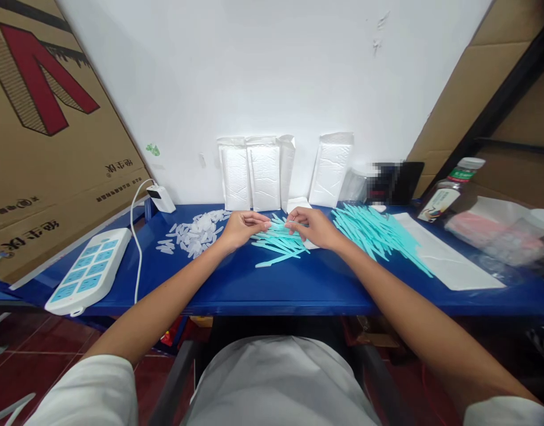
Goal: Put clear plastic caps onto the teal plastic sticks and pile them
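Both my hands meet above a small heap of slim turquoise plastic sticks [278, 242] on the blue table. My left hand [242, 229] is pinched closed at the heap's left side, thumb and fingertips together. From the right, my right hand [315, 226] is closed in a pinch too, its fingertips close to the left ones. Whatever lies in the two pinches is too small to make out against the sticks. One stick [274, 261] lies apart at the front of the heap. Beside my left hand is a pile of small translucent plastic pieces [196, 234].
A larger turquoise stick pile [378, 231] lies on the right beside a white sheet [449, 254]. White padded envelopes [263, 177] lean on the wall. At left are a power strip [89, 269] and a charger [160, 199] with a cable. A bottle [449, 189] stands at right.
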Motion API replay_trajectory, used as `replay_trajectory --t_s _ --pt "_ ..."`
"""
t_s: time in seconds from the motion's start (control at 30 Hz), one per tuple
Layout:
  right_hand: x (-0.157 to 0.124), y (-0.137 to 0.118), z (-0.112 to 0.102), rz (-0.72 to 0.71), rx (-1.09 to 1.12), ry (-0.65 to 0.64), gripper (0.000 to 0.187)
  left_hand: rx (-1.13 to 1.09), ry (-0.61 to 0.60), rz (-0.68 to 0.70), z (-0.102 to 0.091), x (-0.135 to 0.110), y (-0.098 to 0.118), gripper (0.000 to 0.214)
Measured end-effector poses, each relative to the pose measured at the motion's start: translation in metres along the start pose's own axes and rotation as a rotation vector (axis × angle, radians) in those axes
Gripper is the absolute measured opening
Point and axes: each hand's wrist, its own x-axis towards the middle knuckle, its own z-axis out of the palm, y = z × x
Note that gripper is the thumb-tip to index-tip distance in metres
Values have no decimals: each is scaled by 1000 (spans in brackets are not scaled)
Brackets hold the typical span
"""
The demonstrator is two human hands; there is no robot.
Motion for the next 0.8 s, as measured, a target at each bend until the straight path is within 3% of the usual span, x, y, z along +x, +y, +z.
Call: replay_trajectory --t_s 0.17,0.27,0.4,0.53,0.67,0.8 --pt "2 14 -16 57 -86 161 41 129 58 22 -14 4 -4 51" --pt "3 18 -25 79 -85 223 44 328 -6 89 -20 5 -8 42" --pt "2 20 -31 61 -129 208 47 621 -79 242 -19 5 -10 33" --pt "2 21 -35 28 -273 161 49 755 -61 302 -26 7 -12 32" --pt "5 25 -36 -12 -396 138 46 942 28 305 -48 12 -13 36" --pt "6 34 -36 -35 -452 168 39 1209 115 209 -78 16 -16 40"
